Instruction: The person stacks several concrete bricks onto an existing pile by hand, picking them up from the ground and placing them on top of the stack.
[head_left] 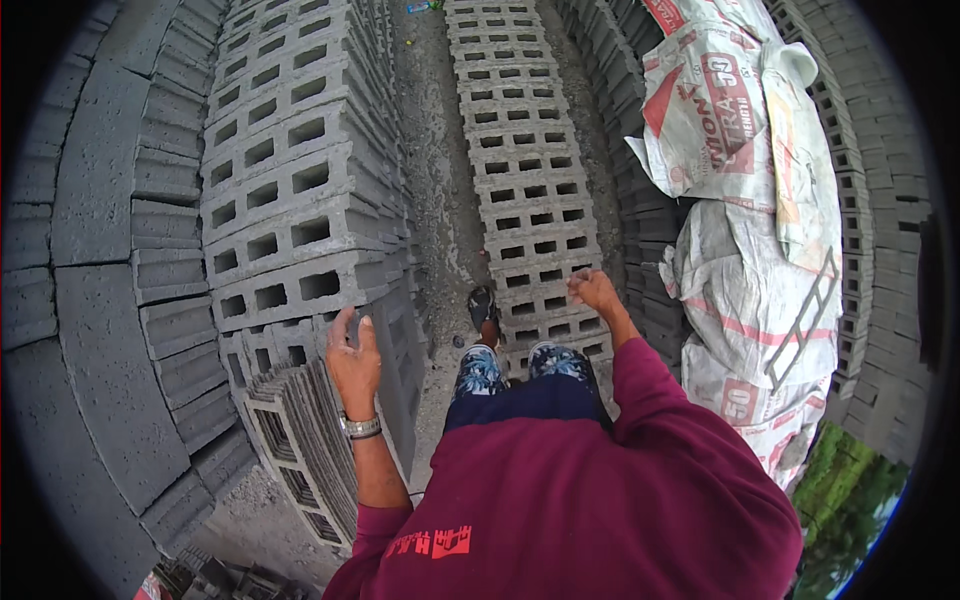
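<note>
My left hand (354,365), with a metal-banded watch (360,427) on the wrist, is at the near end of a tall stack of grey hollow concrete blocks (285,240). Its thumb and fingers are apart with nothing between them; whether the fingertips touch the end block I cannot tell. Over a lower row of hollow blocks (528,165) in front of me, my right hand (597,292) hangs with loosely bent fingers and holds nothing visible. Below the left hand stands a bundle of thin, patterned openwork slabs (300,455).
Solid-faced grey blocks (95,170) are stacked at far left. White and red sacks (745,260) cover a stack on the right. A narrow gravel aisle (440,150) runs between the left stack and the low row, with my shoe (482,308) at its near end.
</note>
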